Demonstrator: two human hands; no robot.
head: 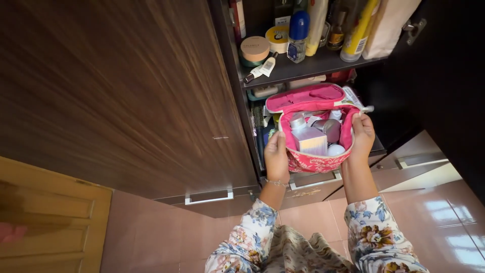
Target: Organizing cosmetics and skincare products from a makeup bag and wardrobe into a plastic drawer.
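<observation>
**Open cosmetic pouch held at a wardrobe shelf**

The left hand (276,157) and right hand (362,135) grip opposite sides of a pink floral pouch (316,163), fingers curled closed over its rim. The pouch is held in front of the lower shelf opening of a dark wooden wardrobe (116,91), its lid (307,97) flipped back and upright. Inside it stand a pale box (310,140), a silver jar (329,127) and a white rounded item (335,149), packed close together. The pouch and both hands hide much of the lower shelf behind them. On the upper shelf (323,64) stand a round tan-lidded jar (254,49), a small tube (261,69) lying on its side, a blue-capped bottle (297,35) and a yellow bottle (359,31). Below the wardrobe doors are drawers with metal handles (209,197), above pink floor tiles (151,237). Floral sleeves (376,237) cover both forearms.
</observation>
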